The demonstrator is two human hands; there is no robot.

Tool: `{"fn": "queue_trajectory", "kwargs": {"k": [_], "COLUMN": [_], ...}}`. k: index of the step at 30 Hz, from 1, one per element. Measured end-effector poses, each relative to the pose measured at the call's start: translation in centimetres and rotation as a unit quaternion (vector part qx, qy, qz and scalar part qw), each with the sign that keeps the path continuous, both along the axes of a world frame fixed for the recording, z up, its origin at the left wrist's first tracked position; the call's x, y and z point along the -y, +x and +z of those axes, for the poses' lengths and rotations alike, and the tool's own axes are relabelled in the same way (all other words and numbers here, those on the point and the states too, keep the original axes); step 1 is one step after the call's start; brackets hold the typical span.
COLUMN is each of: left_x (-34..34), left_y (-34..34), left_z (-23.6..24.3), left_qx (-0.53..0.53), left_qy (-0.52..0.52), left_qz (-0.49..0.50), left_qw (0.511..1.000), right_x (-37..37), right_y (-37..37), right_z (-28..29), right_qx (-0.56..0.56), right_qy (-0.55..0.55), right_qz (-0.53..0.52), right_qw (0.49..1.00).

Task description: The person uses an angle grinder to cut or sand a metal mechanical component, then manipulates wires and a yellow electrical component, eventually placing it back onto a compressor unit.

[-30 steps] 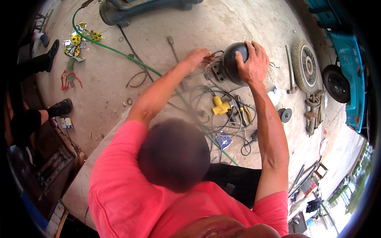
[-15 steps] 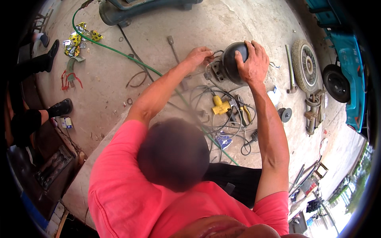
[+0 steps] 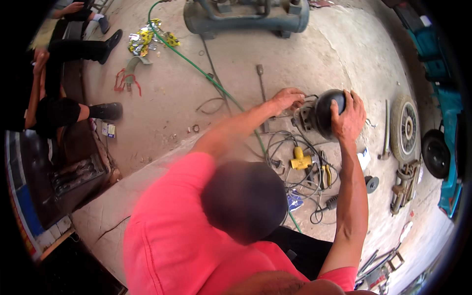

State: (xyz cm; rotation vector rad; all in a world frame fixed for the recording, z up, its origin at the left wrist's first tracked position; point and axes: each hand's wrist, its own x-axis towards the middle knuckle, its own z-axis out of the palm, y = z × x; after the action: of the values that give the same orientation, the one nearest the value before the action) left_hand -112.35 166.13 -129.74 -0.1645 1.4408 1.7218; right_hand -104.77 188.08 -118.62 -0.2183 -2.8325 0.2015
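A device with a smooth black dome (image 3: 325, 114) and a grey metal body (image 3: 306, 119) lies on the concrete floor ahead of me, right of centre. My right hand (image 3: 350, 118) is wrapped over the dome's right side, with the thumb across its top. At the device's far left edge, the closed fingers of my left hand (image 3: 290, 100) pinch a thin dark cable (image 3: 310, 96). Those fingertips are partly hidden. Nearer to me lie tangled cables (image 3: 278, 142), a yellow T-shaped part (image 3: 300, 159) and yellow-handled pliers (image 3: 326, 175).
A green hose (image 3: 189, 61) crosses the floor from a grey-green tank (image 3: 246, 19). A long metal tool (image 3: 261, 81) lies left of the device. To the right are a spoked wheel (image 3: 407, 127), a metal bar (image 3: 387, 130) and a teal vehicle (image 3: 445, 110). People's legs (image 3: 81, 49) are at far left.
The whole scene has shifted right and down in the picture as the view turned. Both hands stay at the domed device, in much the same hold.
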Motion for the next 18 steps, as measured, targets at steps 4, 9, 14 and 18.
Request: {"fn": "queue_trajectory", "kwargs": {"k": [4, 9, 14, 18], "left_x": [0.79, 1.51, 1.09, 1.09], "left_y": [0.12, 0.25, 0.48, 0.71], "left_z": [-0.74, -0.44, -0.24, -0.41], "left_qx": [-0.021, -0.018, -0.020, -0.030], "left_qy": [0.025, 0.037, 0.047, 0.046], "left_qz": [0.004, -0.009, -0.029, -0.015], "left_qw": [0.999, 0.999, 0.998, 0.998], "right_x": [1.07, 1.31, 0.75, 0.80], "right_y": [0.04, -0.20, -0.18, -0.19], "right_z": [0.12, -0.20, -0.14, -0.05], "right_qx": [0.001, 0.005, -0.001, -0.003], "right_qy": [0.001, -0.005, 0.001, 0.004], "right_qz": [-0.003, 0.005, 0.006, 0.007], "right_qw": [1.000, 1.000, 1.000, 1.000]}}
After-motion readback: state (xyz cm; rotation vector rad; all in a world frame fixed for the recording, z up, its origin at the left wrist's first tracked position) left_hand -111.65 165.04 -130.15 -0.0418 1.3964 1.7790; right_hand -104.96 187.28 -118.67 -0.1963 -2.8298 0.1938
